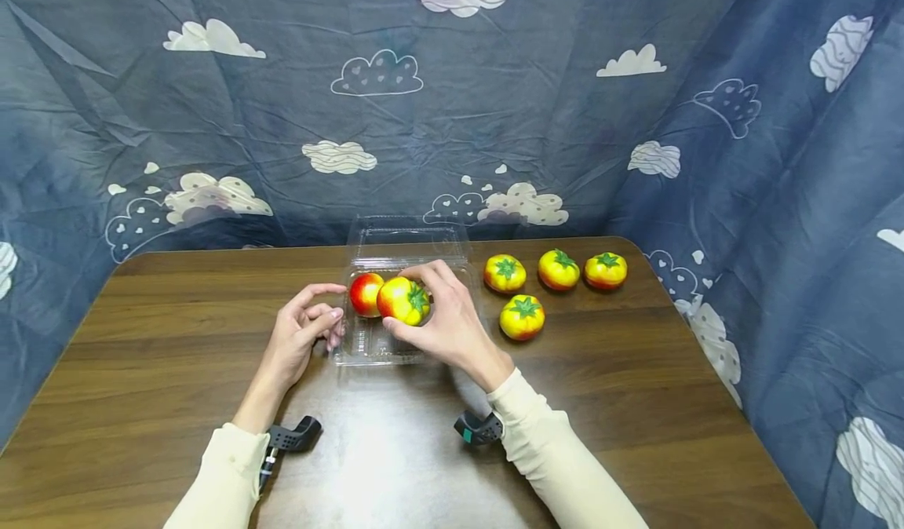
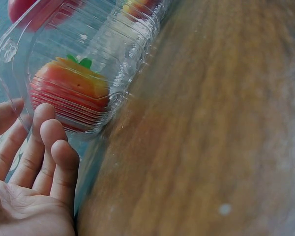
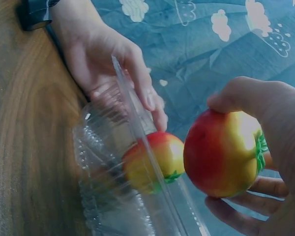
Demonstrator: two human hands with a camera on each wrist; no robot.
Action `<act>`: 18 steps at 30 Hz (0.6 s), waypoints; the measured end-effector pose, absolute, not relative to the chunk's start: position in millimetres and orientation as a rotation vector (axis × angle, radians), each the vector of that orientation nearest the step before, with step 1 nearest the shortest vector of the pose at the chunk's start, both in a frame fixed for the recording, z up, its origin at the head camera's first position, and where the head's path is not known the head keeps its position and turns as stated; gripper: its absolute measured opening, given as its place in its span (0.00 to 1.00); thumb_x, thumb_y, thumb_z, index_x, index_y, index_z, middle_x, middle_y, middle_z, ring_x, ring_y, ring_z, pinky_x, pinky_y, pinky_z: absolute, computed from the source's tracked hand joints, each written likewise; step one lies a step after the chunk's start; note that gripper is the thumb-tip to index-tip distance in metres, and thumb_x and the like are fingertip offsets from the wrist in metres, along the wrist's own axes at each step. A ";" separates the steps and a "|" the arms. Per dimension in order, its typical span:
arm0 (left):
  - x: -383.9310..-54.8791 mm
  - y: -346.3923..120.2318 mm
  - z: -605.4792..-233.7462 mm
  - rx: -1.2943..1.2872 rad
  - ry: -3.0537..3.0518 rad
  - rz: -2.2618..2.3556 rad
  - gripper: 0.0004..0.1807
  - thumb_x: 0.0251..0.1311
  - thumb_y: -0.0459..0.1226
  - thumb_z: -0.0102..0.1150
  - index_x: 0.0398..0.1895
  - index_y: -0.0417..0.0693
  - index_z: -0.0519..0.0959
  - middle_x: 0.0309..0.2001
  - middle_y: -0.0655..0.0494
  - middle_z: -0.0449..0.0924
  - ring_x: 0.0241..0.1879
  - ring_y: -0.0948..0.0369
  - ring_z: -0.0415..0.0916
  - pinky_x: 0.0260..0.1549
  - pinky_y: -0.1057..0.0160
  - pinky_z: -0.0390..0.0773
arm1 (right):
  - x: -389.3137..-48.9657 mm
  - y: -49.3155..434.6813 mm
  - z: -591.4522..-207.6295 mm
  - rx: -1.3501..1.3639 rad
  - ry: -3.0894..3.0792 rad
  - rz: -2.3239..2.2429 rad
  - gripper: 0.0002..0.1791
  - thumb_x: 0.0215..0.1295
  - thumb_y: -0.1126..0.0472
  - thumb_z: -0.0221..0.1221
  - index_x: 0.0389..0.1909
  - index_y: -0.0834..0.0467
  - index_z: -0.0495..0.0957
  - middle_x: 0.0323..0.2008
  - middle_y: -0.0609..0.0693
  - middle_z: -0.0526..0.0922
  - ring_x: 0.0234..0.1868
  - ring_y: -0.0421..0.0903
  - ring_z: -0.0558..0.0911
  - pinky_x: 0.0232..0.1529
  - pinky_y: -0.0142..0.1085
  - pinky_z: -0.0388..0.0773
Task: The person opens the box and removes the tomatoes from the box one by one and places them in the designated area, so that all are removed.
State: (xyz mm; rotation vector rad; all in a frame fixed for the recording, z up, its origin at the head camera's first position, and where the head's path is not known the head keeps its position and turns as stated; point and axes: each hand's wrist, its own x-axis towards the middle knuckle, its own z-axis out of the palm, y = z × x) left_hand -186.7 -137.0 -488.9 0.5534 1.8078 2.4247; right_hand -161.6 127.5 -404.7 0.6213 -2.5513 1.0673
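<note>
My right hand (image 1: 448, 321) grips a red-and-yellow tomato (image 3: 221, 152) with a green leafy top, thumb and fingers on opposite sides. The held tomato overlaps the clear plastic box (image 1: 360, 348) in the head view. Another tomato (image 1: 365, 294) sits in the box's left part, its red side showing; through the ribbed wall its green leaf shows in the left wrist view. My left hand (image 1: 297, 333) is at the box's left side, fingers loosely bent, fingertips (image 2: 53, 130) right at the wall and rim.
Several similar tomatoes (image 1: 523, 317) stand on the wooden table (image 1: 176, 317) to the right of the box. The box's clear lid (image 1: 410, 238) is raised at the back, near a blue cloud-patterned curtain (image 1: 282, 121). Black bands (image 1: 480, 428) are on both wrists.
</note>
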 end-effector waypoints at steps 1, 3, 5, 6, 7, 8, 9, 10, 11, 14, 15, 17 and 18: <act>-186.7 -137.1 -489.2 0.549 1.809 2.423 0.21 0.72 0.24 0.57 0.65 0.29 0.70 0.24 0.52 0.81 0.20 0.63 0.78 0.18 0.69 0.80 | -161.8 128.5 -404.2 0.616 -2.558 1.071 0.32 0.52 0.46 0.77 0.58 0.51 0.81 0.51 0.46 0.78 0.49 0.43 0.79 0.50 0.38 0.81; -186.5 -137.4 -489.8 0.539 1.814 2.421 0.21 0.72 0.24 0.57 0.65 0.30 0.70 0.24 0.52 0.81 0.20 0.62 0.78 0.18 0.69 0.80 | -162.2 131.0 -403.6 0.605 -2.572 1.077 0.33 0.52 0.46 0.76 0.59 0.51 0.81 0.51 0.46 0.77 0.51 0.43 0.78 0.51 0.39 0.81; -187.5 -135.5 -490.5 0.537 1.819 2.425 0.21 0.72 0.24 0.58 0.65 0.29 0.70 0.24 0.51 0.81 0.20 0.62 0.77 0.18 0.69 0.79 | -162.6 136.5 -403.1 0.591 -2.580 1.075 0.33 0.53 0.46 0.76 0.60 0.50 0.81 0.51 0.46 0.77 0.52 0.44 0.78 0.51 0.40 0.81; -187.9 -134.7 -490.9 0.536 1.819 2.426 0.21 0.72 0.24 0.58 0.65 0.29 0.70 0.24 0.51 0.81 0.19 0.62 0.77 0.18 0.69 0.79 | -162.8 139.6 -403.0 0.585 -2.580 1.072 0.33 0.53 0.46 0.76 0.60 0.50 0.81 0.51 0.47 0.77 0.52 0.44 0.77 0.52 0.40 0.80; -188.1 -134.2 -491.1 0.536 1.820 2.426 0.21 0.72 0.24 0.58 0.65 0.29 0.70 0.24 0.51 0.81 0.19 0.62 0.77 0.18 0.69 0.79 | -162.8 142.9 -403.4 0.579 -2.581 1.066 0.33 0.53 0.46 0.76 0.60 0.50 0.81 0.51 0.47 0.76 0.52 0.45 0.77 0.52 0.40 0.80; -188.1 -133.8 -491.3 0.537 1.819 2.424 0.21 0.72 0.24 0.58 0.65 0.29 0.70 0.24 0.51 0.81 0.19 0.62 0.77 0.18 0.69 0.79 | -162.6 146.4 -403.8 0.571 -2.581 1.060 0.33 0.54 0.46 0.76 0.60 0.50 0.81 0.51 0.47 0.76 0.53 0.45 0.77 0.52 0.40 0.80; -188.1 -133.4 -491.3 0.540 1.820 2.423 0.21 0.72 0.24 0.58 0.65 0.28 0.70 0.24 0.51 0.81 0.19 0.62 0.77 0.18 0.69 0.79 | -162.5 150.3 -404.2 0.564 -2.578 1.051 0.33 0.54 0.45 0.76 0.60 0.50 0.81 0.51 0.47 0.76 0.53 0.45 0.77 0.52 0.41 0.80; -188.0 -133.2 -491.5 0.542 1.819 2.423 0.21 0.72 0.24 0.58 0.65 0.28 0.69 0.24 0.51 0.81 0.19 0.62 0.77 0.18 0.69 0.80 | -162.4 154.5 -405.0 0.557 -2.571 1.044 0.33 0.54 0.45 0.76 0.61 0.51 0.81 0.51 0.47 0.77 0.53 0.46 0.77 0.52 0.41 0.80; -187.8 -133.2 -491.4 0.544 1.816 2.421 0.21 0.72 0.24 0.57 0.65 0.28 0.69 0.24 0.51 0.81 0.19 0.62 0.77 0.18 0.69 0.80 | -162.4 158.9 -405.6 0.550 -2.566 1.039 0.33 0.54 0.46 0.76 0.61 0.51 0.81 0.51 0.48 0.77 0.54 0.46 0.76 0.52 0.42 0.79; -186.7 -133.9 -490.9 0.543 1.816 2.423 0.21 0.72 0.24 0.57 0.65 0.28 0.69 0.24 0.51 0.81 0.19 0.62 0.78 0.18 0.69 0.80 | -162.8 172.8 -406.9 0.527 -2.554 1.022 0.34 0.54 0.46 0.76 0.62 0.52 0.82 0.51 0.49 0.77 0.54 0.47 0.76 0.53 0.44 0.78; -186.5 -134.4 -490.9 0.543 1.816 2.425 0.21 0.72 0.23 0.56 0.65 0.28 0.70 0.24 0.51 0.81 0.19 0.62 0.78 0.18 0.69 0.80 | -163.2 177.8 -407.5 0.519 -2.549 1.017 0.34 0.54 0.46 0.76 0.62 0.52 0.82 0.51 0.50 0.77 0.54 0.48 0.76 0.53 0.45 0.78; -186.2 -135.6 -490.9 0.546 1.813 2.430 0.20 0.72 0.23 0.56 0.65 0.28 0.69 0.25 0.51 0.82 0.19 0.62 0.78 0.18 0.69 0.80 | -164.0 187.5 -408.0 0.499 -2.545 1.005 0.33 0.54 0.47 0.76 0.62 0.52 0.82 0.51 0.50 0.77 0.54 0.49 0.76 0.52 0.45 0.79; -186.2 -136.1 -490.9 0.548 1.811 2.433 0.20 0.72 0.23 0.56 0.65 0.28 0.70 0.25 0.51 0.82 0.19 0.62 0.78 0.18 0.69 0.80 | -164.5 192.3 -408.2 0.487 -2.541 0.998 0.33 0.54 0.47 0.76 0.61 0.52 0.82 0.52 0.51 0.77 0.54 0.49 0.76 0.51 0.45 0.79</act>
